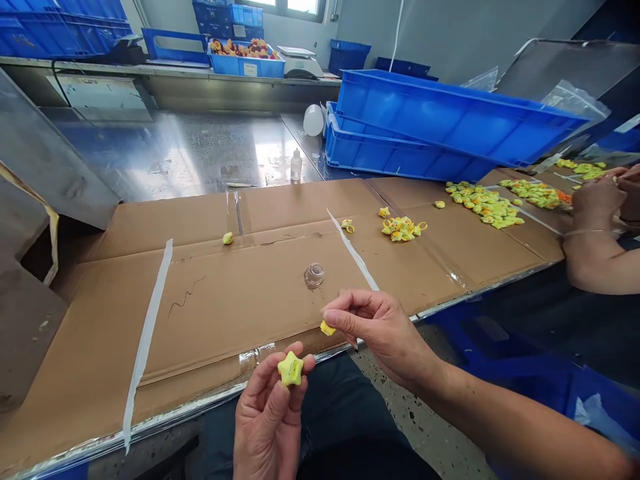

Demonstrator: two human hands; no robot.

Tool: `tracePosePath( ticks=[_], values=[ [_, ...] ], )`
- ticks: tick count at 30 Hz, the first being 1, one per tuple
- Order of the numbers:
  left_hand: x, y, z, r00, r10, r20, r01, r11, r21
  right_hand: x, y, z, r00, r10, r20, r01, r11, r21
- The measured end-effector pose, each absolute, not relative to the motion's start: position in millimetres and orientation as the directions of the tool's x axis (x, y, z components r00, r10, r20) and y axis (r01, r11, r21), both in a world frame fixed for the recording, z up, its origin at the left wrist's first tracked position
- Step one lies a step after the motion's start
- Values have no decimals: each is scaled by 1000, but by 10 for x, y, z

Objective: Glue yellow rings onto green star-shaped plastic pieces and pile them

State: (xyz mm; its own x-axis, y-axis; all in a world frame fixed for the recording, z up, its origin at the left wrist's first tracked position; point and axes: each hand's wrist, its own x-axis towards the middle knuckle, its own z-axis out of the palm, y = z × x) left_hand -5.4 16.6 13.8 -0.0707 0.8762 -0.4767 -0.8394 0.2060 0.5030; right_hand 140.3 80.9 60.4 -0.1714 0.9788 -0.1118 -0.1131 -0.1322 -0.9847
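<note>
Head camera gives me both hands low in the frame, over the near edge of the table. The left hand [270, 417] is closed around a yellow star-shaped piece [291, 369], pinched between thumb and fingertips and held up just short of the table edge. The right hand [383, 330] is up and to the right of it, thumb and forefinger nipped tight on a small yellow piece [327, 328]. The two pieces are near each other but apart.

I see a flattened cardboard sheet [225, 300] covering the table, with a strip of white tape [147, 333] running down it on the left. A small clear round cap [314, 275] sits on the cardboard just beyond the right hand. Farther back lie a lone yellow piece [228, 237] and a small pile of yellow pieces [401, 228], and a larger pile [483, 203] is spread to the right. There a co-worker's hand [597, 200] works at the edge of my view; I cannot tell what it holds.

Two stacked blue crates [450, 127] stand behind the piles, the upper one tilted. A small clear bottle [296, 165] stands on the bare steel tabletop [175, 153] beyond the cardboard.
</note>
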Motion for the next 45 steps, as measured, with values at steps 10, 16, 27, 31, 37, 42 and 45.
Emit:
tracePosePath(
  ticks=[10, 16, 27, 31, 37, 42, 45],
  values=[
    [-25, 197, 67, -145, 905, -399, -797, 132, 589, 1405, 805, 614, -173, 981, -88, -96, -105, -990],
    [-4, 239, 34, -135, 875, -464, -784, 192, 591, 1479, 1014, 592, -111, 986, 128, 130, 142, -981],
    [-29, 245, -66, -137, 880, -455, -778, 189, 599, 1625, 1609, 402, -219, 876, 431, 590, 470, -657],
    [-33, 234, -30, -122, 880, -459, -786, 197, 586, 1612, 1640, 386, -266, 852, 451, 644, 506, -574],
    [-51, 218, -37, -89, 897, -432, -786, 204, 584, 1592, 1637, 394, -313, 835, 453, 689, 528, -497],
    [-64, 207, -72, -89, 904, -419, -781, 198, 593, 1585, 1630, 386, -322, 831, 453, 707, 529, -468],
    [-66, 207, -82, -87, 915, -394, -775, 186, 604, 1587, 1623, 382, -324, 829, 457, 709, 532, -462]
  ],
)
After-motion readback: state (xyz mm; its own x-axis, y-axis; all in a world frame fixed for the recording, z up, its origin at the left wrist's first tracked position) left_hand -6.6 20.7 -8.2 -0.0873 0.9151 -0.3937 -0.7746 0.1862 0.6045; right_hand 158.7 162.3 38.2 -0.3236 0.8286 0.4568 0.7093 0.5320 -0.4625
